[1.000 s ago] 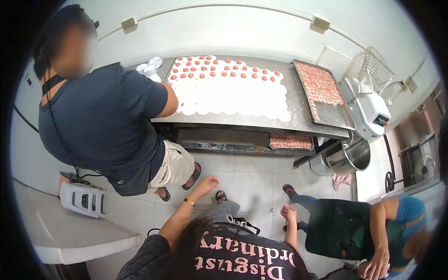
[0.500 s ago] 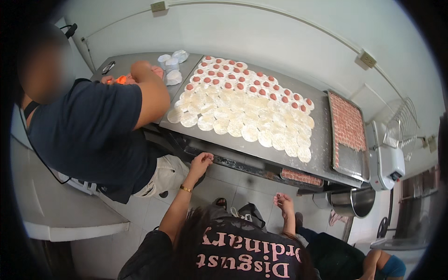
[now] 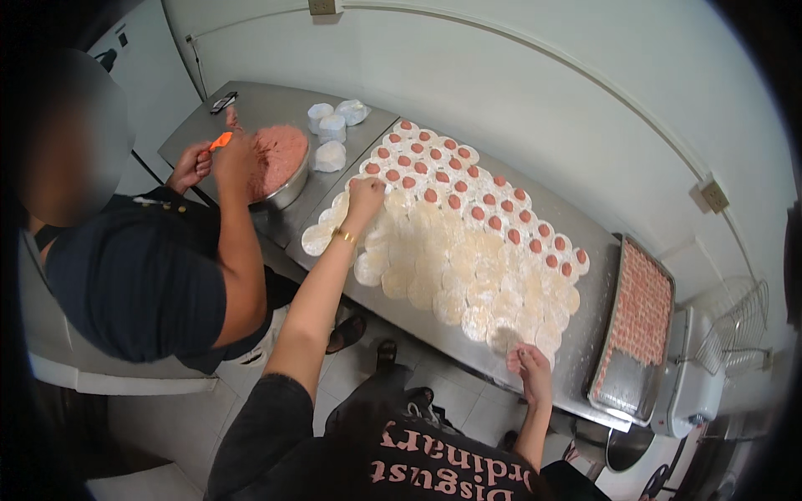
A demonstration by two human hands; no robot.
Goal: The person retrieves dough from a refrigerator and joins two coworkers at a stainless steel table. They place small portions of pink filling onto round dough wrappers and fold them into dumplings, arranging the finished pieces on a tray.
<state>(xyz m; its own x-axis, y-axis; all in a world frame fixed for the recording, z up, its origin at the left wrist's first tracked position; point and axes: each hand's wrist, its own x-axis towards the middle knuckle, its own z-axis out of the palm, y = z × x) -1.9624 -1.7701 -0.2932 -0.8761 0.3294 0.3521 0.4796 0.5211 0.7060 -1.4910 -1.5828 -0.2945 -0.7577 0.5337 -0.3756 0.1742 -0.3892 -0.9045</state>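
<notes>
You have wrappers (image 3: 468,267) spread on the table (image 3: 576,359) before you, meat balls (image 3: 535,245) on their far rows. A bowl (image 3: 290,192) stands to their left, a tray (image 3: 631,384) to their right.

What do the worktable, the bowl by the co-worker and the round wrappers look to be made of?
Worktable: metal, probably stainless steel, by its smooth grey, softly reflective top. Bowl: likely metal too, with a shinier finish, since its silvery side catches light. Wrappers: apparently thin dough, matte and pale, with a white dusting that could be flour.

Soft light w/ glare on tray (image 3: 625,384); view edges dark, bent, prob. blurred.
</notes>
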